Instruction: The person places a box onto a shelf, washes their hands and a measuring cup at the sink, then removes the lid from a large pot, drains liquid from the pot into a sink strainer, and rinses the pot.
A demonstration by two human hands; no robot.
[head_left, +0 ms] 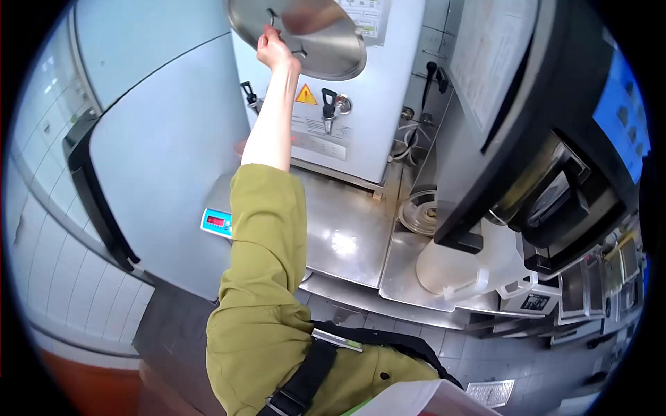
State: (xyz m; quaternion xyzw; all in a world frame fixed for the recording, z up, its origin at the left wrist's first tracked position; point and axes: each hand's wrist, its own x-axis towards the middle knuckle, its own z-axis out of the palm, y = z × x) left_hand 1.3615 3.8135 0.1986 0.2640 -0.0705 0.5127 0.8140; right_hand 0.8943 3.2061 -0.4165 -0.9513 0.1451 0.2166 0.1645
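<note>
My left hand [276, 50], at the end of a raised green-sleeved arm, is closed around the wire handle of a round steel lid [333, 48]. The lid is tilted with its handle side toward me, up against or just before the front of a white water boiler [368, 139]; I cannot tell whether they touch. Below the lid, the boiler carries a black-handled tap [329, 104] and a yellow warning sticker [306, 95]. Another tap [250, 96] shows left of my forearm. My right hand is out of view.
A steel counter [340, 222] runs under the boiler. Left are a digital scale [218, 222] with a lit display and a large pale panel [166, 145]. Right are a clear round lid [420, 211], a white pitcher [451, 267] and a dark machine [513, 139] jutting close.
</note>
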